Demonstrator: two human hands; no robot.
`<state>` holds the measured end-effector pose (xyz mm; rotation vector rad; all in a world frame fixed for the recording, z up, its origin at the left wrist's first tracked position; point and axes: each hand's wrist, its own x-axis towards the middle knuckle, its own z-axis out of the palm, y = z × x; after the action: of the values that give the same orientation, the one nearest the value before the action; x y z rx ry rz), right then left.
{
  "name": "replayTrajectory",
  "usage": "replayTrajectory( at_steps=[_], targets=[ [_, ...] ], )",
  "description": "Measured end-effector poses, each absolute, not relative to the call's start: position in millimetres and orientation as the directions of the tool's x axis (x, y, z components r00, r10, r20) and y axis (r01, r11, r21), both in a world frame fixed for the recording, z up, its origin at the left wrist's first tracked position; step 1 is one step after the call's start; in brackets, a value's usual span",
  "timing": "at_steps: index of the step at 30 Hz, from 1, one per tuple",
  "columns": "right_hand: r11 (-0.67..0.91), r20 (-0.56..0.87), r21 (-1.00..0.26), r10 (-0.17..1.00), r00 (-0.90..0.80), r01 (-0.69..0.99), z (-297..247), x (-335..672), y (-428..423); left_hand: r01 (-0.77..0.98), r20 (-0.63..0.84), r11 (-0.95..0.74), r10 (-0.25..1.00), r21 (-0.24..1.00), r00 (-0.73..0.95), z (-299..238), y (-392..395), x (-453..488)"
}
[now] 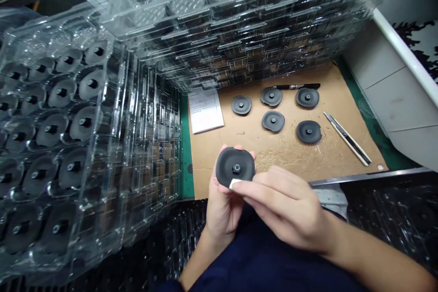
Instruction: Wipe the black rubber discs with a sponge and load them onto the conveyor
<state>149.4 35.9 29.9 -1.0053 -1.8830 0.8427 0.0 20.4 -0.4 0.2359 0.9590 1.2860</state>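
Note:
My left hand (221,207) holds a dark grey rubber disc (235,167) with a small centre stud, fingers curled round its rim from behind. My right hand (282,207) reaches across from the right, its fingertips pinched on the disc's lower edge beside a small white bit (234,183). Several more discs (273,121) lie face up on the brown cardboard sheet (328,155) beyond my hands.
A tall stack of clear plastic trays (65,118) filled with discs stands at the left, another stack (239,23) at the back. A printed paper (205,109), a black marker (297,86) and a utility knife (347,138) lie on the cardboard. A grey wall (393,91) is at right.

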Motion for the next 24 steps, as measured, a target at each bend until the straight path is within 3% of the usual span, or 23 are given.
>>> replayTrajectory(
  at_steps=[2, 7, 14, 19, 22, 24],
  targets=[
    [0.412, 0.32, -0.85, 0.899, -0.298, 0.328, 22, 148, 37, -0.698, -0.475, 0.31, 0.878, 0.645, -0.049, -1, 19, 0],
    [0.067, -0.005, -0.894, 0.987, -0.161, 0.444, -12, 163, 36, -0.716, -0.5, 0.308, 0.864, 0.626, -0.066, -4, 17, -6],
    [-0.027, -0.156, -0.875, 0.962, -0.227, 0.484, -50, 169, 26, -0.775, -0.544, 0.338, 0.839, 0.534, -0.008, -1, 18, -3],
    [0.014, -0.033, -0.888, 0.995, -0.093, 0.46, -1, 164, 34, -0.773, -0.531, 0.324, 0.847, 0.546, -0.02, -2, 18, 0],
    [0.284, 0.216, -0.893, 0.951, -0.22, 0.349, 22, 150, 35, -0.765, -0.52, 0.327, 0.854, 0.555, -0.012, -4, 17, 3],
    [0.394, 0.31, -0.87, 0.905, -0.292, 0.296, 22, 143, 35, -0.755, -0.524, 0.329, 0.852, 0.567, -0.022, -4, 17, 3]
  ],
)
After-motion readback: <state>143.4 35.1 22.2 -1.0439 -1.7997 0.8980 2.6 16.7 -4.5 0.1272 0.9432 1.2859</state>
